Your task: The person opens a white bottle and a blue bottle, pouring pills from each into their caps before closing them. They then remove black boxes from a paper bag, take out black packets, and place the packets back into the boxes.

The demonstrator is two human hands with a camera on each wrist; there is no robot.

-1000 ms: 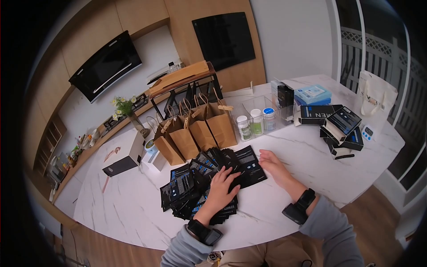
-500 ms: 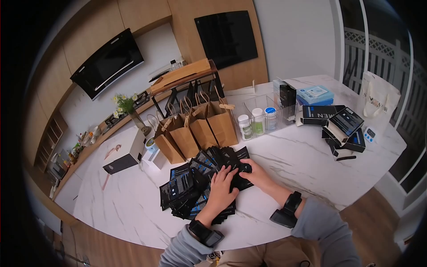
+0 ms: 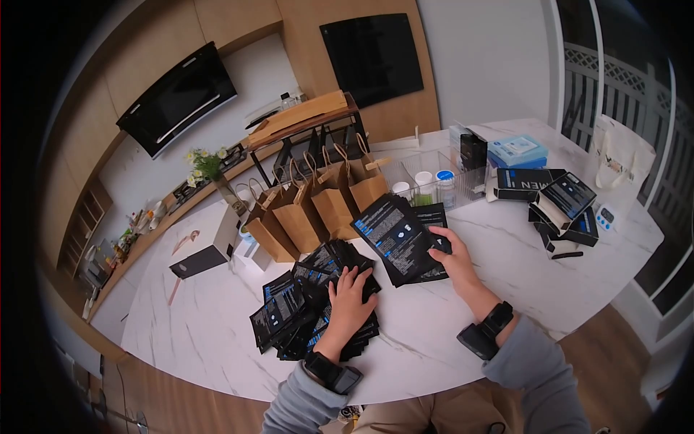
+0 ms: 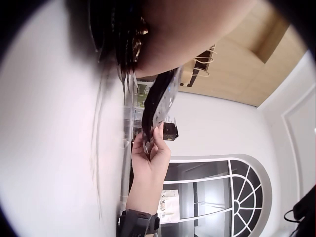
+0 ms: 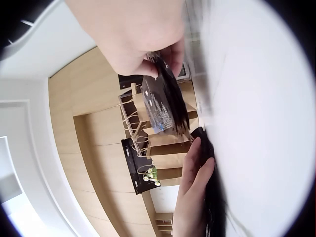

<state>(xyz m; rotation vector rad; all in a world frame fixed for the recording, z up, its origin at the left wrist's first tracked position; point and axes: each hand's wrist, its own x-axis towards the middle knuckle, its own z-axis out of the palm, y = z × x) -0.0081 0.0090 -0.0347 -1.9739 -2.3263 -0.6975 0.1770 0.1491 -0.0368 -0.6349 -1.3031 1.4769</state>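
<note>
A messy pile of flat black packets (image 3: 278, 309) with blue and white print lies on the marble-patterned table. My left hand (image 3: 350, 307) rests on the right part of this pile with its fingers spread. Just right of the pile, my right hand (image 3: 461, 266) pinches several black packets (image 3: 396, 237) by their right edge, thumb on the printed face. They fan out slightly. In the right wrist view, the held packets (image 5: 168, 101) hang as a thin stack from thumb and fingers, close above the table.
Brown paper bags (image 3: 298, 220) with wooden clips stand behind the pile. A clear divided organizer (image 3: 468, 184) with white bottles is beside them. Black cartons (image 3: 567, 199) and a small timer (image 3: 605, 215) lie at the right. A white box (image 3: 204, 239) sits at the left.
My right hand moved in to the pile's right side, took hold of several packets and drew them away to the right and up. My left hand stayed on the pile.
</note>
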